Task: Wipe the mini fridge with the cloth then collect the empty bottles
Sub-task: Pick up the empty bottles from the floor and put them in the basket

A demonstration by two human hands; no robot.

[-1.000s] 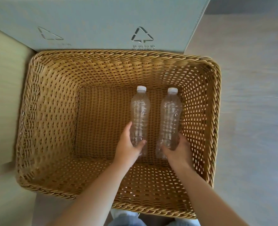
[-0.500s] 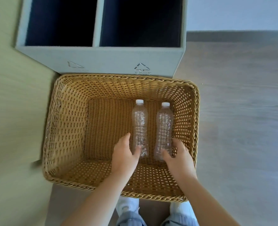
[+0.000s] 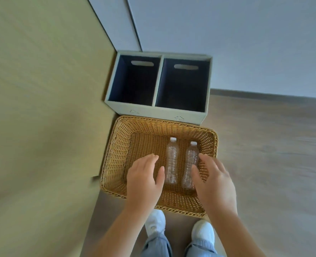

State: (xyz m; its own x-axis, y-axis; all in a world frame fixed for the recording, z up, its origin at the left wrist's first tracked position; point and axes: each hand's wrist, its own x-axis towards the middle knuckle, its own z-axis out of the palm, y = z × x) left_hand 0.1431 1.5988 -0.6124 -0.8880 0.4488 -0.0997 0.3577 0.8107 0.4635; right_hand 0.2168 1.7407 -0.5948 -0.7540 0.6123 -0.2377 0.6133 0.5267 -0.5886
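Note:
Two clear empty bottles with white caps lie side by side on the bottom of a tan wicker basket on the floor: the left bottle and the right bottle. My left hand hovers above the basket's near left part, fingers relaxed and spread, holding nothing. My right hand hovers over the near right part, also relaxed and empty, and covers part of the right bottle's lower end. Neither the mini fridge nor the cloth is in view.
A grey-green two-compartment bin with dark insides stands just behind the basket. A light wooden panel rises on the left. A white wall is behind, wooden floor to the right. My white shoes are just short of the basket.
Both hands have let go of the bottles and lifted up and back out of the basket. The view has risen and pulled away, so the bin's two compartments now show.

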